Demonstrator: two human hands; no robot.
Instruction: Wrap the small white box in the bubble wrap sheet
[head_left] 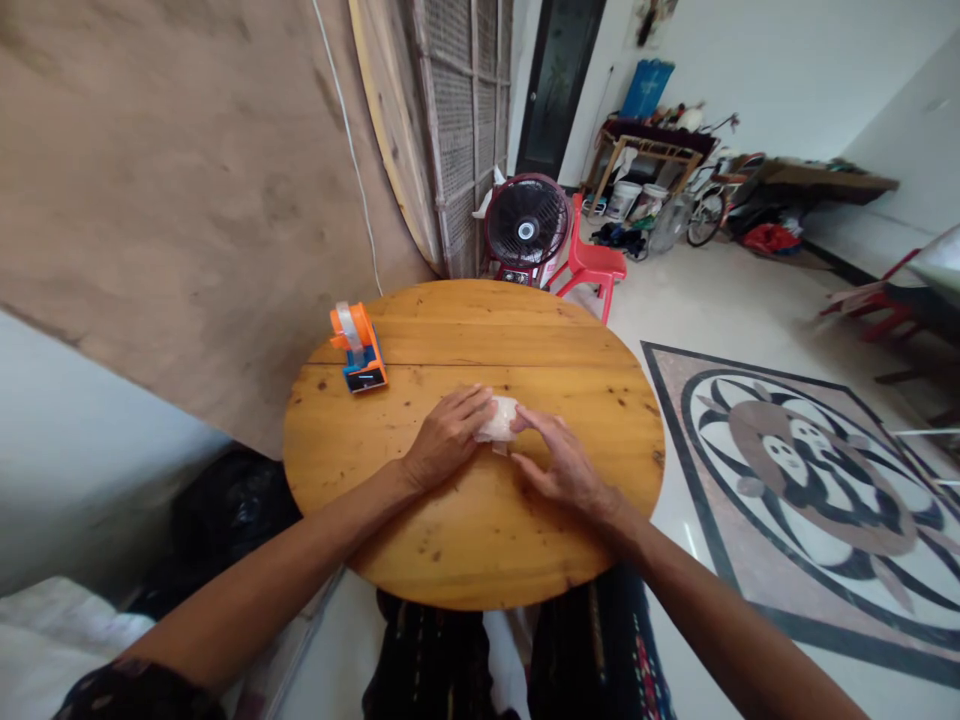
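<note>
A small whitish wrapped bundle [501, 418] lies near the middle of a round wooden table [420, 500]. My left hand [448, 438] rests on the table with its fingers curled against the bundle's left side. My right hand [556, 458] lies to the right, its fingertips pressing the bundle's right edge. Both hands hold the bundle between them on the tabletop. An orange and blue tape dispenser [358, 347] stands at the table's far left, away from both hands.
A large plywood sheet [187, 200] leans at the left behind the table. Beyond the table stand a dark red floor fan [526, 230] and a red plastic chair [592, 265]. A patterned floor medallion [810, 480] lies to the right. Cluttered tables and a bicycle stand at the back.
</note>
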